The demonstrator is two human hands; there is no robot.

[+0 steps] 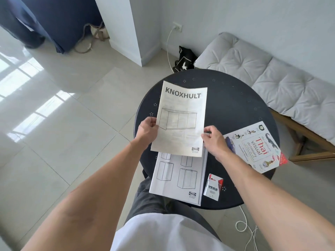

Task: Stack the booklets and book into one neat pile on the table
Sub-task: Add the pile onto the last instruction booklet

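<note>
A white KNOXHULT booklet (181, 116) is held above the round dark table (230, 105). My left hand (147, 130) grips its left edge, and my right hand (214, 140) pinches its right edge. Under it, a second white booklet (178, 180) with cabinet drawings lies flat at the table's near edge and sticks out over the rim. A Thai visual dictionary book (255, 147) lies on the table to the right, turned at an angle, just beyond my right hand.
A small white and red VESS card pack (213, 187) lies on the table near the lower booklet's right edge. A grey cushioned bench (272, 69) stands behind the table. A black bag (184, 59) and white cables (244, 225) are on the tiled floor.
</note>
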